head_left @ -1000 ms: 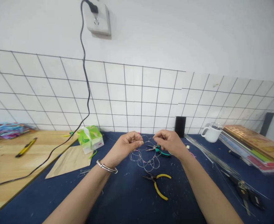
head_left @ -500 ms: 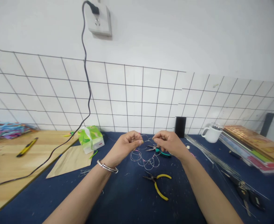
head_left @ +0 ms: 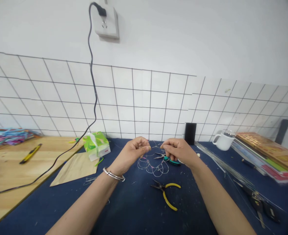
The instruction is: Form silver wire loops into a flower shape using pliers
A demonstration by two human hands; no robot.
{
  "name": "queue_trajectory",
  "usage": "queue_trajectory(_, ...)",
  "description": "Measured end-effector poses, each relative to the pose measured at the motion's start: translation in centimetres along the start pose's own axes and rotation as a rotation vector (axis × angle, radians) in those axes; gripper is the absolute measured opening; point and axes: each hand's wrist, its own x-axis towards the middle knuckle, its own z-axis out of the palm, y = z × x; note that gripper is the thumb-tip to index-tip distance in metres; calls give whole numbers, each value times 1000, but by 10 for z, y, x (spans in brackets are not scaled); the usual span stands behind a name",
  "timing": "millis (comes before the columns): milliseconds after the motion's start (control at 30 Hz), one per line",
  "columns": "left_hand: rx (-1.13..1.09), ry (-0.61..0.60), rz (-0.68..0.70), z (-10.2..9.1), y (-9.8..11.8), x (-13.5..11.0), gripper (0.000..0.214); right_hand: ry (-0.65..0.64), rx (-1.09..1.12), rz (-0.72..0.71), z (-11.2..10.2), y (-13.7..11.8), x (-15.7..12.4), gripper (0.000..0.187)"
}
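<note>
My left hand (head_left: 131, 155) and my right hand (head_left: 179, 151) are both pinched on a thin silver wire frame (head_left: 153, 164) made of several loops, held just above the dark blue mat (head_left: 134, 205). The fingertips of the two hands nearly meet at the top of the loops. A silver bangle sits on my left wrist. Teal-handled pliers (head_left: 169, 159) lie right behind the wire, partly hidden by my right hand. Yellow-handled pliers (head_left: 167, 192) lie on the mat just in front of the wire.
A green tissue pack (head_left: 96, 145) and a brown paper bag (head_left: 74, 168) lie left of my hands. A yellow utility knife (head_left: 29, 153) rests on the wooden top. A white mug (head_left: 223, 140), straight wire rods (head_left: 222, 166) and stacked boards (head_left: 268, 151) are at right. A black cable (head_left: 92, 81) hangs from the wall socket.
Both hands stay pinched on the wire frame; they and the wire have barely shifted. The view has drifted slightly to the left.
</note>
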Motion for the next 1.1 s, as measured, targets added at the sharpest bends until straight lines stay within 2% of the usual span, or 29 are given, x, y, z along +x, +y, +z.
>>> queue_trajectory(467,-49,-20,-6,1,1,-1,12,-10,-10,3,1,-2,-4,26)
queue_trajectory(667,-126,-81,-68,17,-2,-10,12,52,96,72,2,21,-24,26)
queue_trajectory(800,-242,-102,-193,39,-22,-28,13,74,275,181,9,46,-51,26)
queue_trajectory(900,-332,-99,-350,54,-41,-50,13,45,385,299,19,61,-75,26)
queue_trajectory(1100,-481,-129,-625,67,-59,-91,12,17,506,472,46,78,-116,25)
